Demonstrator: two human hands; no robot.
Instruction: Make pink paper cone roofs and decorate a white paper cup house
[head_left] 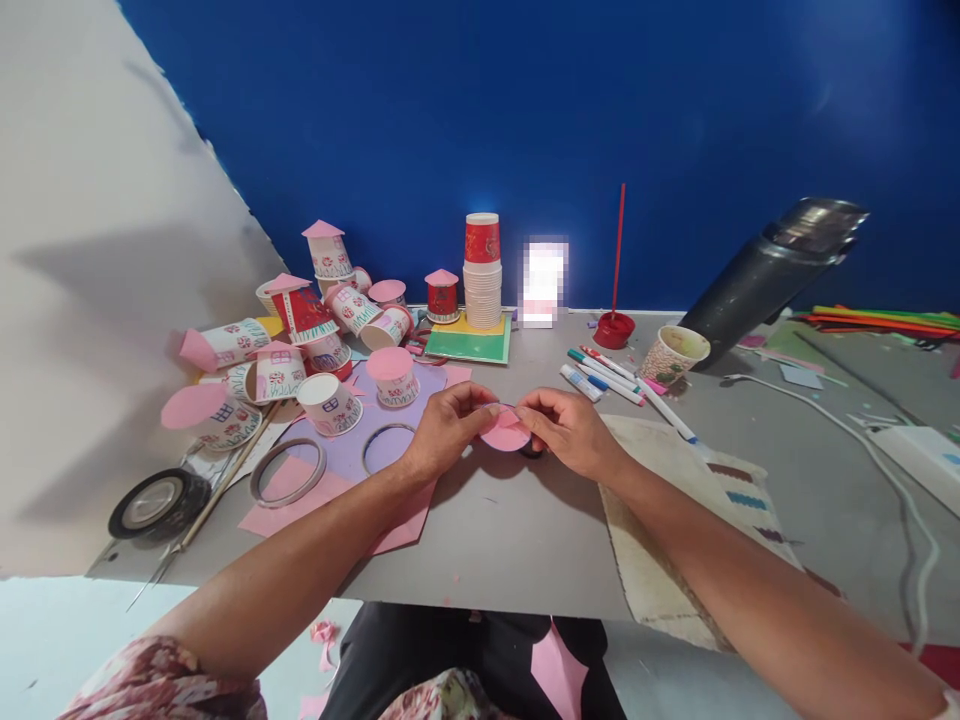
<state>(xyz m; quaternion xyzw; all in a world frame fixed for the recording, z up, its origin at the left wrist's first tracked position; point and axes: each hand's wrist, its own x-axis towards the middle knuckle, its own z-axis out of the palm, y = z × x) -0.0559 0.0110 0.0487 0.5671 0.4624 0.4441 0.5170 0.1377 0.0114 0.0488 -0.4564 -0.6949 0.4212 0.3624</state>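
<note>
A small round pink paper piece (504,432) is held between both hands above the front middle of the table. My left hand (451,425) pinches its left edge with thumb and fingers. On the opposite edge, my right hand (568,428) grips the paper the same way. A crease or overlapping flap shows near the disc's top. Just left of my hands stands a decorated cup with a flat pink disc on top (390,372). Behind it, a red cup wears a pink cone (442,292).
Decorated cups (279,372) crowd the left side, near tape rolls (159,503) and purple paper (352,420). A cup stack (482,280) stands at the back. Markers (611,375), a cloth (645,530), a paper cup (675,358), a dark flask (757,285) and a white cable (862,445) lie rightward.
</note>
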